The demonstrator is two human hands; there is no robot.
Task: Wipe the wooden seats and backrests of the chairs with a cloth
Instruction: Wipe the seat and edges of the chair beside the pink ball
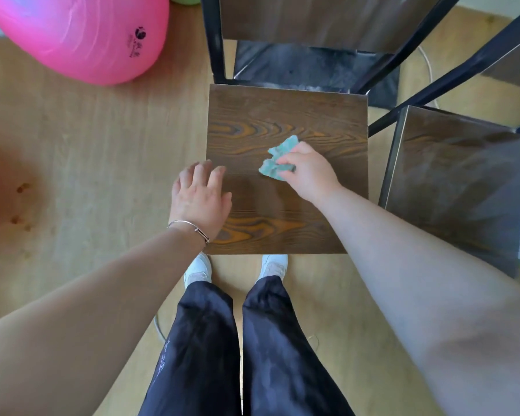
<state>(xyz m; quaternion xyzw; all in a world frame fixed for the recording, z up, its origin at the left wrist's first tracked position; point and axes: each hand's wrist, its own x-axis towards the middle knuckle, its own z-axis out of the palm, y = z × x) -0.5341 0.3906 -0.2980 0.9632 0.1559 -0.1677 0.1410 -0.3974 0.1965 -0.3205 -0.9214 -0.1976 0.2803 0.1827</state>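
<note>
- Head view, step in hand: wiping the nearest seat [282,115], judging by the crumpled green cloth [275,163] that lies on the wood just right of its middle.
- The right hand [311,174] pinches the cloth, its fingers [285,160] curled onto it. The left hand [200,199] lies over the seat's left edge, fingers straight and slightly spread, holding nothing.
- The next move likely calls for strokes over the seat's bare front and left, then up the backrest [327,19]. A second chair [457,181] stands just beside, on the right.
</note>
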